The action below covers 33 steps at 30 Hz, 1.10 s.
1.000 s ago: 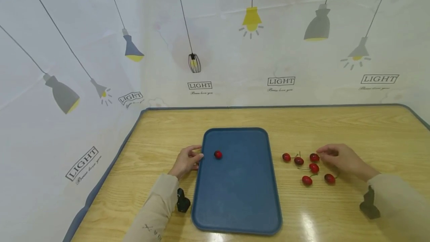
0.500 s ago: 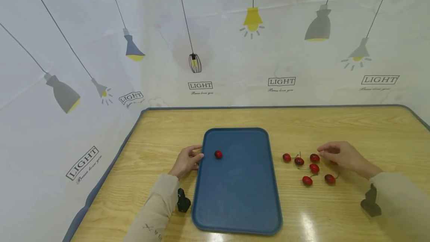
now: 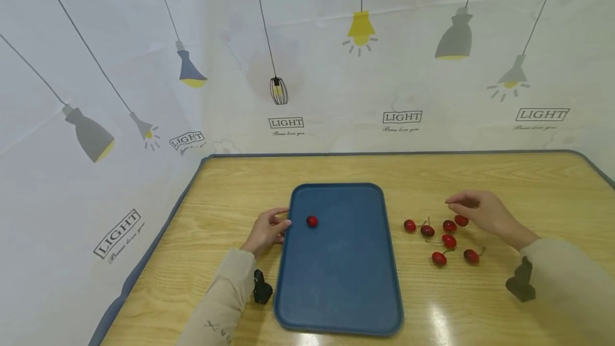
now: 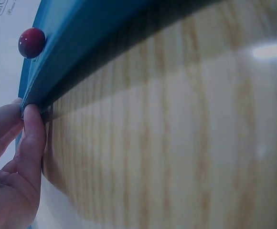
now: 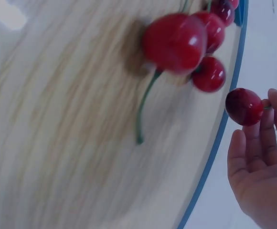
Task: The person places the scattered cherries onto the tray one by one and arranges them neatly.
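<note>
A blue tray (image 3: 338, 260) lies on the wooden table with one red cherry (image 3: 312, 221) near its upper left. At the tray's left rim my left hand (image 3: 266, 230) pinches the edge between thumb and fingers; the left wrist view shows the rim between them. To the right, my right hand (image 3: 485, 215) pinches a cherry (image 5: 243, 106) by its green stem, and the dark red fruit hangs below the fingertips. Several other cherries with stems, among them a front one (image 3: 439, 259), lie in a loose group beside and below the right hand.
The wooden table (image 3: 240, 175) has a dark blue edge and meets white walls (image 3: 326, 68) printed with lamps. Black wrist devices sit under both sleeves, one (image 3: 261, 287) close to the tray's left rim.
My right hand has risen and shifted a little to the left, and a cherry now hangs from its fingers, apart from the group. The left hand and the tray have stayed put.
</note>
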Available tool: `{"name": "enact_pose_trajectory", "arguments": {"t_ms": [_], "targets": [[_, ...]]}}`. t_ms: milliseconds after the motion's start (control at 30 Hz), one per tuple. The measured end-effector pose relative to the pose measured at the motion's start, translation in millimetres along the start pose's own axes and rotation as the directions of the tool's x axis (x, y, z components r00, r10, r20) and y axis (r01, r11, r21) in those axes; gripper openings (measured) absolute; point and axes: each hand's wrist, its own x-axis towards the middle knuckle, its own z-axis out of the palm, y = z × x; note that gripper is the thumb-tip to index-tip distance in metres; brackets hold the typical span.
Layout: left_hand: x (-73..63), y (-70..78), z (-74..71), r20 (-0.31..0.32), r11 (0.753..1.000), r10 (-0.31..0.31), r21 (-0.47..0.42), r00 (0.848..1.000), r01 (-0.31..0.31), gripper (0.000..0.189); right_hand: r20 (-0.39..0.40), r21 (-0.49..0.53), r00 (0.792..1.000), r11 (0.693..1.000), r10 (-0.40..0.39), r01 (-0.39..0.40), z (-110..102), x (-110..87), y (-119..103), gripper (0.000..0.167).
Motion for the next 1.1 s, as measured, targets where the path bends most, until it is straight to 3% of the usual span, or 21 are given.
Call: {"name": "enact_pose_trajectory", "arguments": {"t_ms": [467, 833, 1100], "targets": [[0.0, -1.1, 0.5, -0.004, 1.000, 0.002, -0.003, 1.000, -0.002, 0.039, 0.026, 0.147, 0.992, 0.982, -0.125, 0.120, 28.2, 22.1, -55.0, 0.026], [0.6, -1.9, -0.8, -0.003, 1.000, 0.006, -0.001, 1.000, -0.006, 0.040, 0.045, 0.203, 0.970, 0.953, -0.238, 0.224, 66.4, 44.4, -94.4, 0.016], [-0.5, -1.0, -1.1, -0.001, 1.000, 0.005, 0.003, 1.000, -0.005, 0.040, 0.071, 0.262, 0.953, 0.928, -0.293, 0.266, 86.5, 55.2, -110.9, 0.017]]}}
